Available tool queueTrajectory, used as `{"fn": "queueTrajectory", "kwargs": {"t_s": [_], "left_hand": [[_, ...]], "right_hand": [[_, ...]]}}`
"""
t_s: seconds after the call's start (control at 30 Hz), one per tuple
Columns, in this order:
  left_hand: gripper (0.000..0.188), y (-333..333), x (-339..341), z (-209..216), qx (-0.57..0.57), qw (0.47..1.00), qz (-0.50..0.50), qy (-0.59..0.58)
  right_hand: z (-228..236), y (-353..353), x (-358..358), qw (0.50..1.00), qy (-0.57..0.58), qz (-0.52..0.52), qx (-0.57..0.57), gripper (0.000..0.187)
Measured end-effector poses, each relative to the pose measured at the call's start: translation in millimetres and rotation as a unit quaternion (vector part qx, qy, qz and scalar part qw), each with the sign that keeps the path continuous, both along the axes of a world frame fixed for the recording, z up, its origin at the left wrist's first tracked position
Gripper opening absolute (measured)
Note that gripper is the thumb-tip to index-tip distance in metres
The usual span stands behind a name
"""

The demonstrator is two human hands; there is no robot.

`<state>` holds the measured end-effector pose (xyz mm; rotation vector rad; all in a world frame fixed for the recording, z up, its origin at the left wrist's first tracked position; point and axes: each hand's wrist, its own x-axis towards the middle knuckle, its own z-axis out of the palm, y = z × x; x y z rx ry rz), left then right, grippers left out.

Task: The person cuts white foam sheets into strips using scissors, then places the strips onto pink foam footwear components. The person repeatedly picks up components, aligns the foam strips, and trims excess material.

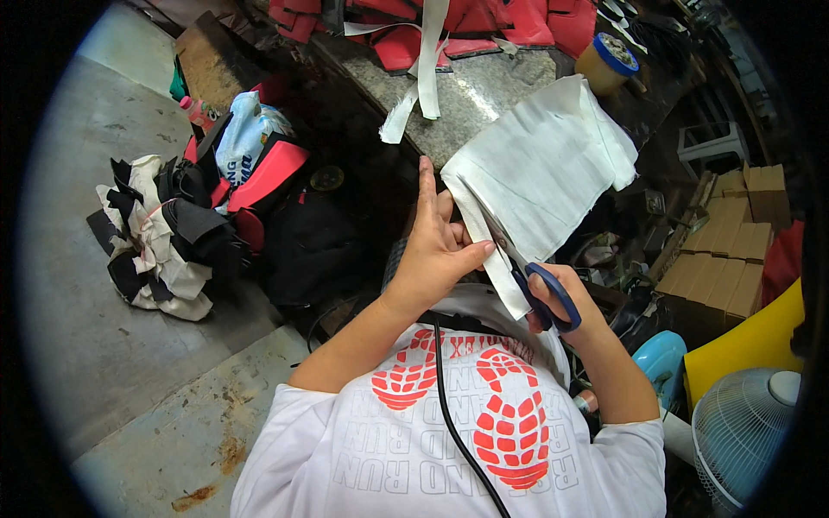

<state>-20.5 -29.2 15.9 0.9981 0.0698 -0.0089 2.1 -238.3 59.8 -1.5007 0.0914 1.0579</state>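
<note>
My right hand [560,292] grips blue-handled scissors [566,302], their blades across a piece of white fabric [544,164]. A narrow strip [496,268] runs along the fabric's left edge, partly parted from it by the cut. My left hand [440,233] pinches this strip between thumb and fingers, with the index finger stretched out. The far part of the fabric rests on a grey speckled worktop [345,73]. Two loose white strips [423,86] hang over the worktop's near edge, beyond my left hand.
Red pieces [484,26] lie piled at the worktop's far side, near a blue-rimmed tub [609,62]. Scraps [160,233] and a blue-white bag [246,138] are heaped at the left. Brown cartons [721,242] and a fan [747,432] stand at the right. A black cable [449,406] crosses my shirt.
</note>
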Motion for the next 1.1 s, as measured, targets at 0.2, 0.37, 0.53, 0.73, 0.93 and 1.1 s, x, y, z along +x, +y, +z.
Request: {"fn": "queueTrajectory", "kwargs": {"t_s": [0.2, 0.37, 0.53, 0.73, 0.93, 1.1], "left_hand": [[0.118, 5, 3, -5, 0.013, 0.999, -0.030, 0.001], [0.120, 10, 2, -4, 0.004, 0.998, -0.058, 0.016], [0.116, 20, -13, 25, 0.172, 0.968, -0.168, 0.075], [0.099, 56, 14, 58, 0.359, 0.925, 0.030, -0.117], [0.069, 75, 134, 44, 0.587, 0.746, 0.208, -0.236], [0.041, 87, 153, 28, 0.783, 0.531, 0.248, -0.207]], "right_hand": [[-5, 6, 12, 0.999, -0.034, 0.025, 0.017, 0.045], [-8, 11, 16, 1.000, -0.002, -0.002, 0.028, 0.047], [-12, 6, 16, 0.999, 0.005, 0.005, 0.050, 0.056], [-13, -16, 5, 0.983, 0.056, 0.022, 0.176, 0.070], [-10, -45, -9, 0.990, -0.008, -0.037, 0.139, 0.080], [-13, -58, -18, 0.986, 0.002, -0.068, 0.155, 0.078]]}}
